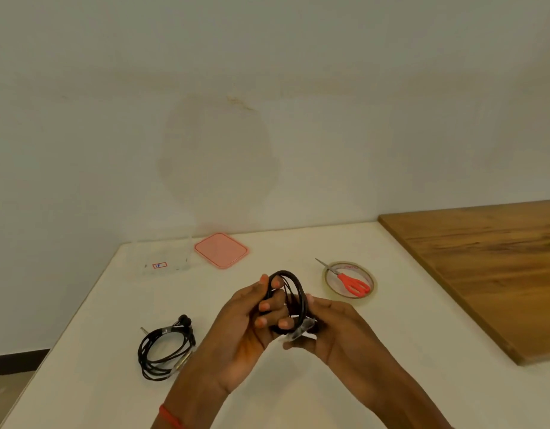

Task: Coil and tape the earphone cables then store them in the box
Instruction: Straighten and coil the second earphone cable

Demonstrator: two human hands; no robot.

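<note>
A coiled black earphone cable [293, 284] stands upright above the middle of the white table [391, 311]. My left hand [252, 317] grips its left side with curled fingers. My right hand [332, 326] pinches the coil's lower part, where a piece of clear tape [301, 331] wraps it. A second coiled black earphone cable [162, 351] lies on the table to the left. A clear box [171, 258] with a small red label sits at the far left, and its pink lid [221, 249] lies beside it.
A roll of clear tape [329, 284] lies to the right of my hands with red-handled scissors [349, 281] resting across it. A wooden board [490, 267] covers the table's right side. A white wall stands right behind the table.
</note>
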